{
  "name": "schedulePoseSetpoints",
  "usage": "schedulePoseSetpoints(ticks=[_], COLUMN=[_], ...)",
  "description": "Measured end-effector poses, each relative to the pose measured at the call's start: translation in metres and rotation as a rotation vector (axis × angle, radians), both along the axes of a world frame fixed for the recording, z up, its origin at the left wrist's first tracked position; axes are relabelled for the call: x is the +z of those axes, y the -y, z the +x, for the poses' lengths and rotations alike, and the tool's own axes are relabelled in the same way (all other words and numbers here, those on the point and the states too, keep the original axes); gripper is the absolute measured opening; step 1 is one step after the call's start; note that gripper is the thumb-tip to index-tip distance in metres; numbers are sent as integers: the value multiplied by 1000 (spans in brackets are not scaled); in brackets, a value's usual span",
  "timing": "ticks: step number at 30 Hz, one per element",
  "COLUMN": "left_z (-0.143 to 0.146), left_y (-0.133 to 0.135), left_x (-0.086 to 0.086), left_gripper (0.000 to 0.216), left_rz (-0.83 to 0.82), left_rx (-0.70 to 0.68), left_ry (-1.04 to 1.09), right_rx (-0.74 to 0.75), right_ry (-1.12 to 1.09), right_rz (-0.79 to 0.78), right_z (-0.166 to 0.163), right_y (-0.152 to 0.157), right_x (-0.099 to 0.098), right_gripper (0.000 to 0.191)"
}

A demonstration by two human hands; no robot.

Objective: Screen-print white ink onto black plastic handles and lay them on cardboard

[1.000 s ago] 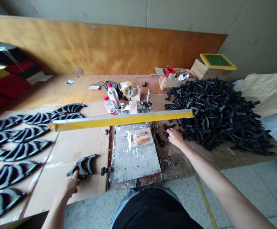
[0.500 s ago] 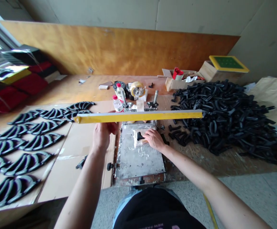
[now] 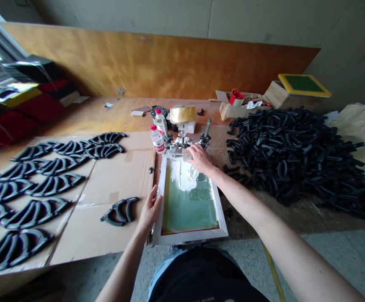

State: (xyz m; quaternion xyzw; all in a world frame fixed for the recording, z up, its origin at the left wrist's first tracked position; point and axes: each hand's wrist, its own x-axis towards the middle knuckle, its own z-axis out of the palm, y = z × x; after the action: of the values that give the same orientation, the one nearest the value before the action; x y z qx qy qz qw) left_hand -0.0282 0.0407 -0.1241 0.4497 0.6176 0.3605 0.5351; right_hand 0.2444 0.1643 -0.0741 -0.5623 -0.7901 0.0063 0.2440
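Note:
A screen-printing frame (image 3: 221,226) lies flat over the printing base in front of me, its mesh greenish with white ink (image 3: 184,178) smeared near the far end. My right hand (image 3: 200,160) is closed on a small squeegee (image 3: 187,155) at the far end of the screen, by the ink. My left hand (image 3: 151,209) rests beside the frame's left edge, thumb and fingers apart, holding nothing; whether it touches the frame I cannot tell. Left of it, several curved black handles (image 3: 119,213) lie grouped on cardboard. The base under the screen is hidden.
Rows of curved black handles (image 3: 33,214) cover the cardboard at left. A large heap of black handles (image 3: 289,155) lies at right. Behind the frame are a clamp with upright posts (image 3: 206,129), bottles (image 3: 157,138) and a tape roll (image 3: 182,114). An open carton (image 3: 229,111) stands farther back.
The raised frame has come down flat over the base. My right hand has left the black handle on the base and now grips the squeegee. My left hand has moved nearer me, its fingers opened.

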Motion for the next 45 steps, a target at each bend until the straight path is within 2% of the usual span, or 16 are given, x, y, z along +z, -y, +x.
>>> schedulePoseSetpoints(ticks=[3, 5, 7, 10, 12, 17, 20, 22, 24, 29, 31, 33, 37, 40, 43, 45], left_z=[-1, -3, -4, -4, -3, -2, -3, -3, -4, -11, -11, -6, 15, 32, 48, 59], left_y=[-2, -2, -2, -1, -1, 0, -1, -1, -2, -6, -12, -24, -58, -71, -56, -31], left_x=[-9, -11, -12, -12, -10, 0, 2, 4, 10, 48, 67, 83, 111, 116, 96, 70], left_gripper=[84, 82, 80, 80, 80, 77, 76, 76, 78, 69, 65, 66, 57, 55, 54, 53], left_rz=[-2, -17, -24, -30, -41, -61, -73, -86, -95, 7, 25, 57, 308, 322, 228, -10], left_rx=[-26, -33, -40, -44, -40, -31, -23, -22, -28, -18, -12, -9, 75, 107, 222, 140], left_ry=[-11, 5, 24, 41, 53, 54, 32, 18, 5, -1, 23, 129, 447, 529, 521, 494], right_rx=[54, 124, 284, 540, 575, 386, 448, 470, 396, 46, -67, -184, -438, -300, -26, 17], right_ry=[123, 159, 177, 196, 192, 141, 139, 97, 23, -33, -61, -139, -280, -285, -160, -67], right_rz=[-147, -172, -168, -207, -241, -114, -97, -125, -146, -125, -73, -16, -88, -276, -320, -282], right_z=[-24, -24, -15, -1, 2, -6, -4, -2, -3, 0, 19, 47, 89, 79, 47, 24], right_y=[6, 25, 46, 64, 63, 62, 76, 75, 60, -4, -19, -22, 2, 33, 59, 73], right_x=[-10, -16, -16, -5, 1, -13, -23, -19, -9, 25, 34, 35, 5, -35, -59, -60], right_gripper=[12, 10, 11, 12, 12, 16, 16, 11, 12, 62, 61, 48, 22, 20, 35, 26])
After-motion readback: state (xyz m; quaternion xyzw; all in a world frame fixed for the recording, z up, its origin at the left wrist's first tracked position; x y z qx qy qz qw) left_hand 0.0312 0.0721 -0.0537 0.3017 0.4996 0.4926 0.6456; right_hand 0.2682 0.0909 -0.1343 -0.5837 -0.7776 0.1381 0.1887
